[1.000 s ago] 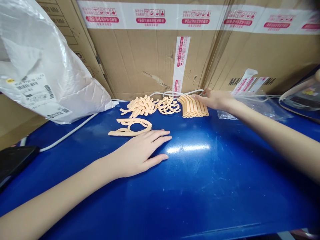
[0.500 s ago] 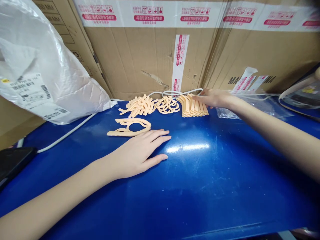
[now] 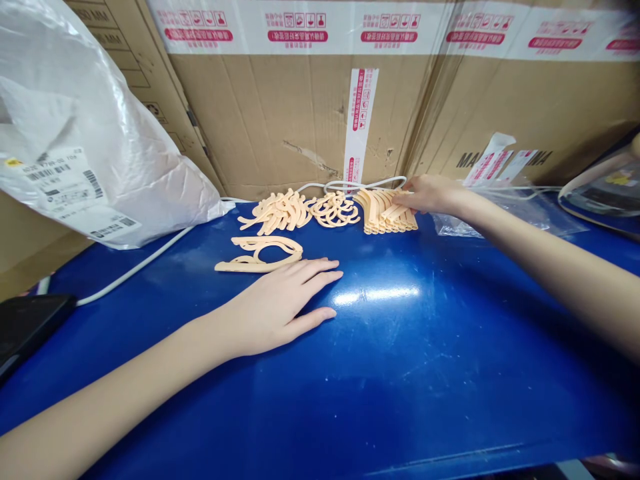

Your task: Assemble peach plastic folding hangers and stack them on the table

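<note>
I have the left hand (image 3: 275,313) lying palm down on the blue surface (image 3: 400,387), flat and open with its fingers slightly spread and nothing in its grasp. It matches its pose of a second ago. Just beyond its knuckles is a folded beige frame (image 3: 243,267), whose near end the hand overlaps; I cannot tell whether they touch.

The change is at my right hand (image 3: 434,195). A second ago, the row of curved beige pieces (image 3: 373,212) at its fingertips stood evenly side by side; now one slanted piece (image 3: 393,213) lies askew across the others, its upper end at my thumb. That hand is curled, thumb and fingers partly closed, but the fingertips show too little for me to tell whether they pinch it.

Between the hands, beyond the left one, the heap of curved arms (image 3: 285,210) and the pile of hooks (image 3: 335,210) look unchanged. A clear plastic bag (image 3: 453,227) lies beneath and beside my right wrist.
</note>
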A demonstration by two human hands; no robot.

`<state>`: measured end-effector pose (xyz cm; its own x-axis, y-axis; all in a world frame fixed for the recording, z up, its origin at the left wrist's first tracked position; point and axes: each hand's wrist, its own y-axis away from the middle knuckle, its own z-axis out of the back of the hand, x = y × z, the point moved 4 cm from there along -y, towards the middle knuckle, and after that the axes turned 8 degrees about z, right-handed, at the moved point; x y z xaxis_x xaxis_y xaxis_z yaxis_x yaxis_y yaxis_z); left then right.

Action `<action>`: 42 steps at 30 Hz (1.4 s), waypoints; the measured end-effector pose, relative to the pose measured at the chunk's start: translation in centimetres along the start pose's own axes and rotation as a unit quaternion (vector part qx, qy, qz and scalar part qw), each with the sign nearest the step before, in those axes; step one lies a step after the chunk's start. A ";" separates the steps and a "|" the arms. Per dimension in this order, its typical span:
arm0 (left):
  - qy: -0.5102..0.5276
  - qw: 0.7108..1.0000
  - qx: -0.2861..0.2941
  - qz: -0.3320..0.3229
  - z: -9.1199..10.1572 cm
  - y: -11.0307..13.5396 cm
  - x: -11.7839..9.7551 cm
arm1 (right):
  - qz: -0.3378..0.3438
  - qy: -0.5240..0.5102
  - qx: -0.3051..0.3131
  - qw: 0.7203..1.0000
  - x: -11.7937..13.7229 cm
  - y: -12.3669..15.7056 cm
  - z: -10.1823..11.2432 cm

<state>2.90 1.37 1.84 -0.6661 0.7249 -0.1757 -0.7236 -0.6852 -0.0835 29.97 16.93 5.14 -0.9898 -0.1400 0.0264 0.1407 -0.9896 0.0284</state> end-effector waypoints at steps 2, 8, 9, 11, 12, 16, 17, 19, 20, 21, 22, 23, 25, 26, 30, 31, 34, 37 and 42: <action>0.000 1.000 -0.001 0.000 0.0 0.0 0.0 | -0.005 0.013 -0.006 1.000 0.0 0.0 -0.1; 0.001 1.000 -0.002 0.000 0.0 0.0 0.0 | -0.024 0.032 -0.029 0.999 -0.2 -0.2 -0.6; 0.001 1.000 -0.002 0.000 0.0 0.0 0.0 | -0.021 0.029 -0.028 0.999 -0.2 -0.2 -0.6; -0.001 1.000 0.000 0.000 0.0 0.0 0.0 | -0.018 0.022 -0.031 0.999 -0.3 -0.3 -0.5; -0.003 1.000 0.001 0.001 0.0 -0.1 0.0 | -0.016 0.019 -0.032 0.999 -0.3 -0.3 -0.5; -0.007 1.000 0.003 0.002 -0.1 -0.3 0.1 | -0.017 -0.005 -0.052 0.998 -0.7 -0.5 -0.7; -0.007 1.000 0.003 0.002 -0.1 -0.3 0.1 | -0.018 -0.013 -0.060 0.998 -0.8 -0.6 -0.7; -0.007 1.000 0.004 0.001 -0.1 -0.2 0.0 | -0.021 -0.029 -0.073 0.997 -1.1 -0.7 -0.7; -0.007 1.000 0.004 0.002 -0.1 -0.2 0.0 | -0.022 -0.036 -0.077 0.996 -1.2 -0.7 -0.7; -0.007 1.000 0.004 0.002 0.0 -0.2 0.0 | -0.023 -0.045 -0.079 0.996 -1.3 -0.8 -0.7; -0.006 1.000 0.005 0.003 0.0 -0.1 0.0 | -0.026 -0.052 -0.080 0.995 -1.5 -0.8 -0.6; -0.005 1.000 0.005 0.003 0.0 -0.1 0.0 | -0.029 -0.060 -0.081 0.995 -1.6 -0.8 -0.4; -0.003 1.000 0.004 0.004 0.0 -0.1 0.0 | -0.035 -0.074 -0.082 0.993 -1.9 -0.8 -0.1; -0.002 1.000 0.003 0.003 0.0 -0.1 0.0 | -0.037 -0.081 -0.082 0.993 -2.0 -0.8 0.1; 0.006 1.000 -0.001 0.001 0.0 -0.1 0.0 | -0.025 -0.111 -0.067 0.991 -2.0 -0.7 0.1; 0.006 1.000 0.000 0.001 0.0 -0.1 0.0 | -0.021 -0.118 -0.060 0.991 -1.9 -0.7 0.1; 0.003 1.000 0.003 -0.001 0.0 -0.1 0.0 | -0.013 -0.132 -0.041 0.990 -1.7 -0.6 -0.3; 0.003 1.000 0.001 -0.002 -0.1 -0.1 0.0 | -0.014 -0.141 -0.031 0.989 -1.5 -0.5 -0.4; -0.003 1.000 0.002 0.002 -0.2 -0.2 0.1 | -0.013 -0.152 -0.023 0.988 -1.6 -0.6 -0.5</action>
<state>2.99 1.55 1.63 -0.6693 0.7232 -0.1706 -0.7223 -0.6871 -0.0790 31.43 17.71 4.53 -0.9398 -0.1059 0.3249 0.1077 -0.9941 -0.0124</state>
